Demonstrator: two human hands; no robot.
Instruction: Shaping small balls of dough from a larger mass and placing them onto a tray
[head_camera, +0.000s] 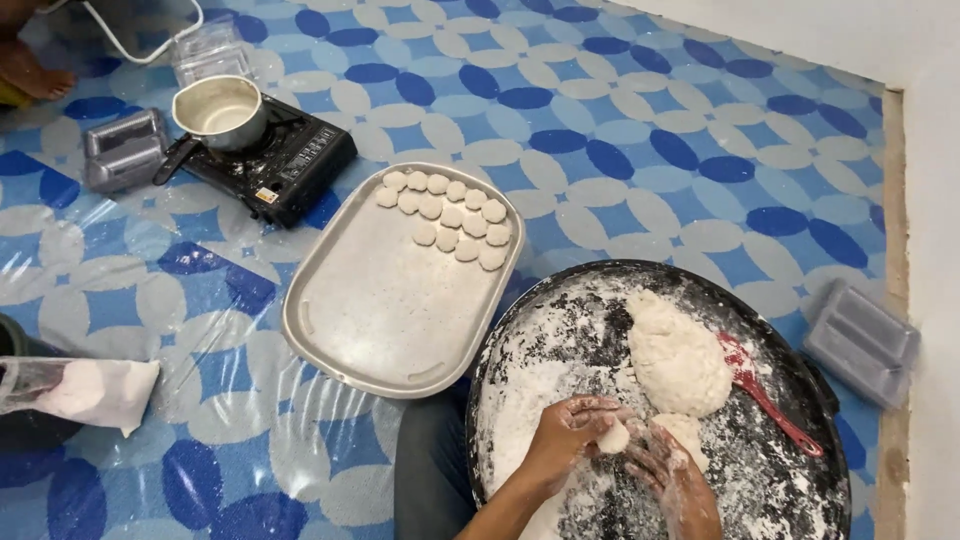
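Far off to the left of the fingers, a bag of flour (95, 392) lies on the floor (640, 130), and up beyond it a pot (220, 110) sits on a black stove (285, 160), with a grey box (122, 148) just beside the stove. Closer in, up and left of the fingers, the metal tray (375, 310) carries a cluster of dough discs (448, 218) in its far corner, the rest of it bare. Now the hands: the left hand (568, 432) and the right hand (672, 478) meet over the floury black pan (780, 470), both dusted white. Between them sits the dough piece (614, 437), the left fingers curled around it and the right fingers pressed against it from the other side. Just above the fingers lies the big dough lump (678, 358), resting in the pan. To the right of the fingers, a red spatula (762, 388) lies in the pan, touching the lump's edge. Well off to the right, a grey lid (862, 342) lies by the wall.
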